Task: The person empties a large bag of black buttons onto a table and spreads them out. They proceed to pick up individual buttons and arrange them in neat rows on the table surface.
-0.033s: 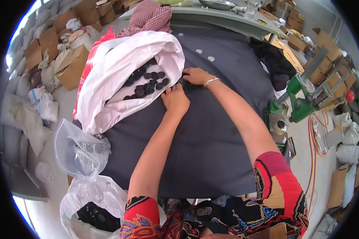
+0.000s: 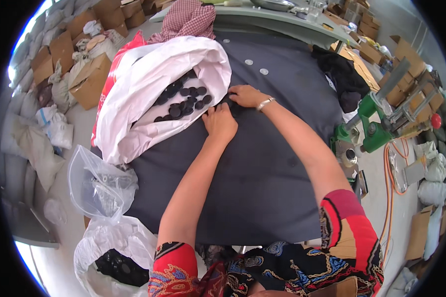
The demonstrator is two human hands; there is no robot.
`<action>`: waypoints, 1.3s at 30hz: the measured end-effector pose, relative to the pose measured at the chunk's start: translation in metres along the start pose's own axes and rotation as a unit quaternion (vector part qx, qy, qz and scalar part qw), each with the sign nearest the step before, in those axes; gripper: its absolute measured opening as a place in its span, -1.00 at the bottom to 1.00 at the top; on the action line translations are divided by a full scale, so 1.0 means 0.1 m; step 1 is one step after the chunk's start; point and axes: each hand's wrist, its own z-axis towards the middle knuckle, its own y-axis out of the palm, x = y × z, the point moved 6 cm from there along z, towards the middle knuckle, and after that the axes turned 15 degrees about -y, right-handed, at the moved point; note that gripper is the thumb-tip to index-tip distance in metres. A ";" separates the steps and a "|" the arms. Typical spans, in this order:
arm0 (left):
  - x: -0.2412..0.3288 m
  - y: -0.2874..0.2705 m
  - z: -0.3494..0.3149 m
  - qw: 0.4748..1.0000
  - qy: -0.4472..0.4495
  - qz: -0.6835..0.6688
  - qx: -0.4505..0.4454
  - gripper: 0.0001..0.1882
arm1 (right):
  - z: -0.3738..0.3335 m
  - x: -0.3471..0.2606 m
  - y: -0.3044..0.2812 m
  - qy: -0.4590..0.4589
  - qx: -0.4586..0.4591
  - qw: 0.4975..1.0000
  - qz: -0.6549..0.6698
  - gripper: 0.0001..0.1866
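Note:
A white and red sack [image 2: 134,111] lies on its side with its mouth toward me, and several small round black caps [image 2: 187,109] are loose inside it. My left hand [image 2: 221,123] rests on the dark cloth at the lower rim of the sack's mouth, fingers spread and pointing away from me. Just right of it, my right hand [image 2: 249,96], with a silver bracelet at the wrist, has its fingers curled down. Dark pieces between the two hands blend into the cloth, so what the right fingertips grip is hidden.
Dark cloth [image 2: 243,188] covers the table; pale discs [image 2: 263,72] lie at its far side. A clear plastic bag [image 2: 101,185] and a white bag [image 2: 86,247] of black pieces stand left. At right is a green hand press [image 2: 374,128]; black fabric [image 2: 339,74] lies behind it.
The view has shifted very slightly. Both hands stay at the sack's mouth in nearly the same pose, with no visible change in the caps.

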 end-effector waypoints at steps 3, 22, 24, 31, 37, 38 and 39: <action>-0.01 -0.08 -0.12 0.997 0.043 -0.010 -0.065 -0.71 | -0.39 -0.15 0.14 -0.053 -0.012 0.998 0.023 -0.61; -2.42 -0.74 1.30 0.946 -0.107 -0.102 0.287 -0.47 | 1.06 -0.92 -0.14 -0.152 0.168 0.967 0.116 -0.56; -2.56 -0.66 1.32 0.951 -0.115 -0.098 0.271 -0.46 | 1.47 -0.86 -0.04 -0.198 0.248 0.947 0.048 -0.52; -2.67 -0.35 1.10 0.957 -0.111 -0.116 0.240 -0.43 | 2.38 -0.46 0.39 -0.192 0.223 0.951 -0.093 -0.43; -2.62 -0.24 1.02 0.956 -0.098 -0.143 0.235 -0.41 | 2.28 -0.65 0.39 -0.198 0.221 0.955 -0.004 -0.42; -2.61 -0.24 1.04 0.956 -0.093 -0.148 0.237 -0.40 | 2.26 -0.69 0.38 -0.200 0.220 0.955 0.014 -0.42; -2.62 -0.27 1.08 0.954 -0.087 -0.153 0.242 -0.40 | 2.23 -0.73 0.36 -0.202 0.219 0.954 0.039 -0.42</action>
